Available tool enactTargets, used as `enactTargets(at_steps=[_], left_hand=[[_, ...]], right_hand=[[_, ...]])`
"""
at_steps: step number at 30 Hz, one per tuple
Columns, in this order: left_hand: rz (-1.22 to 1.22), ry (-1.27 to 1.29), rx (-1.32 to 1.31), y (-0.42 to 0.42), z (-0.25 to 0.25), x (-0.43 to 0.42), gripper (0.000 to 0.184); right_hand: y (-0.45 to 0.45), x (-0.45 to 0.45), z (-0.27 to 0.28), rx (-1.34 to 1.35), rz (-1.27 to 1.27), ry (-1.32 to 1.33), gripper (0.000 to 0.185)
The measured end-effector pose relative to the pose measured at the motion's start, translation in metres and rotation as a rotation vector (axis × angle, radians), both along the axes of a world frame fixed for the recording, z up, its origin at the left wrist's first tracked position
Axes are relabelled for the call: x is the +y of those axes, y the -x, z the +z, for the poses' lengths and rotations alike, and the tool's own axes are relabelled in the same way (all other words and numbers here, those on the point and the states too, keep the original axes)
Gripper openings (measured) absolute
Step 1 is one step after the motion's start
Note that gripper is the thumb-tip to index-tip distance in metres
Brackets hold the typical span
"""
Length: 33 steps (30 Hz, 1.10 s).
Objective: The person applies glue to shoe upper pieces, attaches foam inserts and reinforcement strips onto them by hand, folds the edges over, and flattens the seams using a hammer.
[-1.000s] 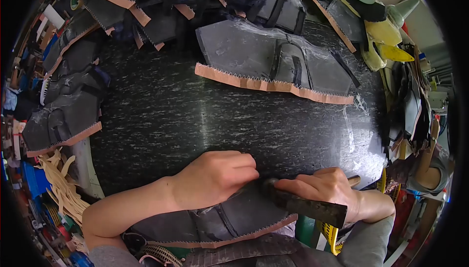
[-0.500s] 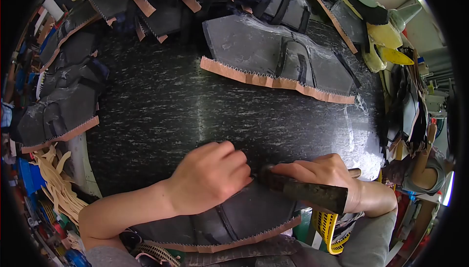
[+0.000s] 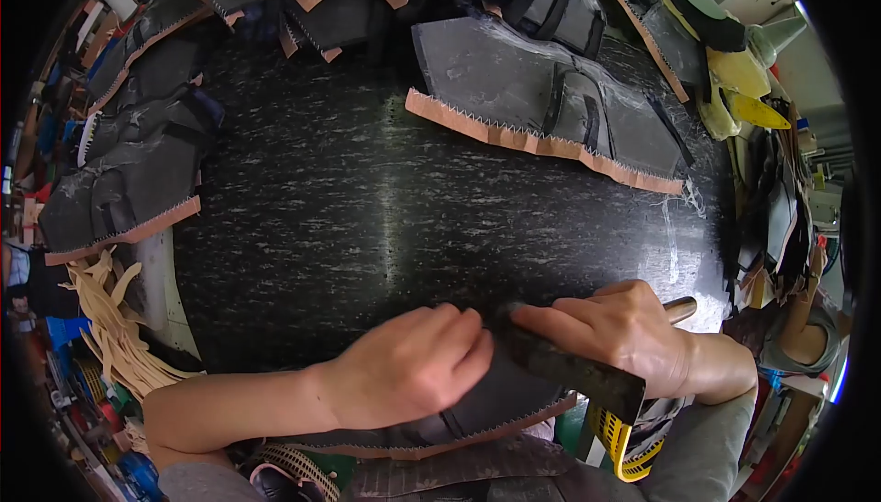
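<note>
My left hand (image 3: 427, 355) is closed over the upper edge of a dark leather piece (image 3: 514, 396) at the table's near edge; its fingertips are hidden. The piece has a brown zigzag-stitched strip along its lower edge. Just to the right, my right hand (image 3: 619, 332) is wrapped round a hammer (image 3: 583, 373). Its dark metal head points toward my left hand, and the wooden handle end sticks out behind the fist. Another dark piece with a brown strip (image 3: 514, 80) lies flat farther up the table.
More dark stitched pieces (image 3: 138, 172) lie at the left and along the far edge of the black speckled table (image 3: 303, 227). Tan strips (image 3: 119, 328) hang at the left. A yellow basket (image 3: 619, 442) stands below my right arm. A person's arm (image 3: 803, 341) shows at the right.
My left hand has lowered and turned slightly along the dark piece's edge. The hammer remains in my right hand, tilted a little differently. The table and the pieces on it have shifted in view.
</note>
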<state>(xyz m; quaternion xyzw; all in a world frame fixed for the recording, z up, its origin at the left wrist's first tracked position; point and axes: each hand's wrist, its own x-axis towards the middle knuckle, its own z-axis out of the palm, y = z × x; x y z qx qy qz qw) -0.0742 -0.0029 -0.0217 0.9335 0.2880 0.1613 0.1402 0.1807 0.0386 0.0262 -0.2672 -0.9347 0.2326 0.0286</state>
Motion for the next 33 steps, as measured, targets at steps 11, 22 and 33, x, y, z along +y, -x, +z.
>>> enactTargets(at_steps=[11, 22, 33], left_hand=[[0.114, 0.214, -0.193, 0.01, -0.007, -0.007, 0.017], [0.215, 0.502, -0.296, 0.022, -0.003, -0.005, 0.012], [0.152, 0.301, -0.36, -0.018, -0.01, 0.019, 0.013]], right_hand=[[0.013, 0.007, -0.003, 0.064, 0.057, -0.011, 0.034], [0.025, 0.008, -0.008, 0.088, 0.076, -0.132, 0.022], [-0.01, 0.009, -0.011, 0.089, -0.073, 0.036, 0.04]])
